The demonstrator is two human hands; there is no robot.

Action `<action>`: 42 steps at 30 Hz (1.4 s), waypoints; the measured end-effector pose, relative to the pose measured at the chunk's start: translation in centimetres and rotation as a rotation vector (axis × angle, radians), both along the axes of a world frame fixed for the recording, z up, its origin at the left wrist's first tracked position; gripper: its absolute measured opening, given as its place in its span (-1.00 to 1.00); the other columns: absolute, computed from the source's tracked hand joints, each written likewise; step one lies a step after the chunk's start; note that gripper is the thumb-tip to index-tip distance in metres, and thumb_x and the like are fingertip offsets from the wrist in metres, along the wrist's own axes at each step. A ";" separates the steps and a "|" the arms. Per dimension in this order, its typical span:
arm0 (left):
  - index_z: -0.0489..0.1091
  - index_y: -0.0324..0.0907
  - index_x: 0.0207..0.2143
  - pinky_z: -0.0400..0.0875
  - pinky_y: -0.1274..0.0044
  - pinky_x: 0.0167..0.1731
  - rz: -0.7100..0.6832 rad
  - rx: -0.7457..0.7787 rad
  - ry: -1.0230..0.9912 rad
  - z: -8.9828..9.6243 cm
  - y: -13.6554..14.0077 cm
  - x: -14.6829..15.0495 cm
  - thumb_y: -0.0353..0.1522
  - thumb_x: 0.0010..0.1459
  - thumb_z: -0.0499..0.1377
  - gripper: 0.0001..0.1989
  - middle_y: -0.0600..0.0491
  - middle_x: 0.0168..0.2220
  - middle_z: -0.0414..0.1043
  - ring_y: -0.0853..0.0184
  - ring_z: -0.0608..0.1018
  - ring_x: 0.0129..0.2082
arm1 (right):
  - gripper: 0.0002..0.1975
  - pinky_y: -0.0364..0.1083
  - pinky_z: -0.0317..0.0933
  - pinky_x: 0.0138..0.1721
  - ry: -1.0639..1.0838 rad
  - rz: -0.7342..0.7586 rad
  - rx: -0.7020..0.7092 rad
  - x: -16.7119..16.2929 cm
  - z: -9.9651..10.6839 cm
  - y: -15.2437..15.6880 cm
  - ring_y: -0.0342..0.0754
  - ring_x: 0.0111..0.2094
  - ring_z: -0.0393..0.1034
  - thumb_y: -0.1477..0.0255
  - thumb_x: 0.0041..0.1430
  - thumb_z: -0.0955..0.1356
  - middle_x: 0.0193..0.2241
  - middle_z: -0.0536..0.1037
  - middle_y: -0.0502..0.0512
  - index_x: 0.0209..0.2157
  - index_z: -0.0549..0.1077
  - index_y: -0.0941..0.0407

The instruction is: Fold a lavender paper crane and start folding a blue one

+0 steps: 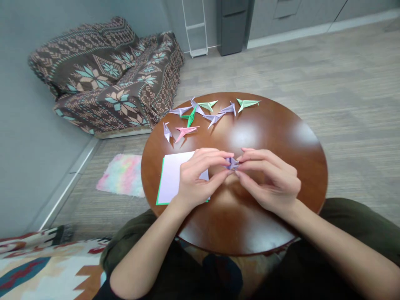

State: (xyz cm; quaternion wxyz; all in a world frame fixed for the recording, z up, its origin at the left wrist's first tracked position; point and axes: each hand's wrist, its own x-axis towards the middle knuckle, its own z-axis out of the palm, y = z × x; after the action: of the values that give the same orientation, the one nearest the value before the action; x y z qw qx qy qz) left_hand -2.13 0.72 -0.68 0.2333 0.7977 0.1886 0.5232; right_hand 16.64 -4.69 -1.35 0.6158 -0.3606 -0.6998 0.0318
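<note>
Between my two hands, above the middle of the round table, is a small piece of folded purple origami paper [232, 163]. The fingertips of my left hand [201, 171] pinch its left side. On its right side, the thumb and fingers of my right hand [271, 177] close on the paper. Fingers cover part of the folds, so its full shape is hidden. Under and beside my left hand lies a stack of paper sheets [175, 177], purple on top with green edges showing below.
Several folded paper birds lie toward the table's far left, among them a pink one [186, 132], a green one [190, 118] and a light green one [248, 103]. The brown round table [281, 133] has a curved edge. A covered sofa [118, 79] stands beyond.
</note>
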 end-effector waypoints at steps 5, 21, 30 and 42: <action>0.49 -0.14 -0.22 0.55 0.32 0.04 -0.046 -0.259 -0.073 -0.3 -0.2 0.1 -0.46 0.11 0.46 -0.76 -0.07 -0.08 0.68 0.20 0.69 -0.07 | -0.76 0.18 0.54 0.04 0.083 0.071 -0.064 -0.1 -0.2 0.2 0.02 -0.25 0.59 0.65 0.12 0.49 -0.27 0.65 0.12 -0.23 0.60 0.05; 0.49 -0.19 -0.36 0.60 0.34 0.01 -0.101 -0.754 -0.189 0.1 -0.5 0.8 -0.26 0.10 0.47 -0.75 -0.09 -0.11 0.71 0.16 0.73 -0.08 | -0.76 0.03 0.47 -0.12 0.310 0.191 -0.302 -0.1 -0.1 -0.2 0.02 -0.20 0.59 0.67 0.17 0.48 -0.22 0.65 0.14 -0.25 0.67 0.04; 0.53 -0.20 -0.35 0.62 0.36 -0.03 -0.129 -0.803 -0.236 0.0 -0.8 1.2 -0.27 -0.02 0.54 -0.70 -0.06 -0.19 0.72 0.17 0.74 -0.16 | -0.76 -0.01 0.50 -0.09 0.440 0.285 -0.412 -0.7 -0.3 -0.1 0.01 -0.15 0.61 0.66 0.19 0.49 -0.21 0.65 0.14 -0.24 0.71 0.03; 0.60 -0.20 -0.45 0.51 0.50 -0.24 -0.026 -0.749 -0.152 0.1 -0.2 1.0 -0.31 -0.07 0.55 -0.77 0.03 -0.38 0.62 0.32 0.62 -0.34 | -0.87 -0.06 0.47 -0.08 0.483 0.316 -0.524 -0.4 -0.6 0.0 -0.03 -0.17 0.58 0.60 0.18 0.49 -0.23 0.64 0.11 -0.31 0.64 0.08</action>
State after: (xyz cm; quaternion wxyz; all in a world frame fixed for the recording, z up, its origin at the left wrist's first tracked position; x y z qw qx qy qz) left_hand -1.17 0.56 -0.61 0.5285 0.6184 0.3389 0.4726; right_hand 16.25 -4.65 -2.00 0.6375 -0.3752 -0.5499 0.3879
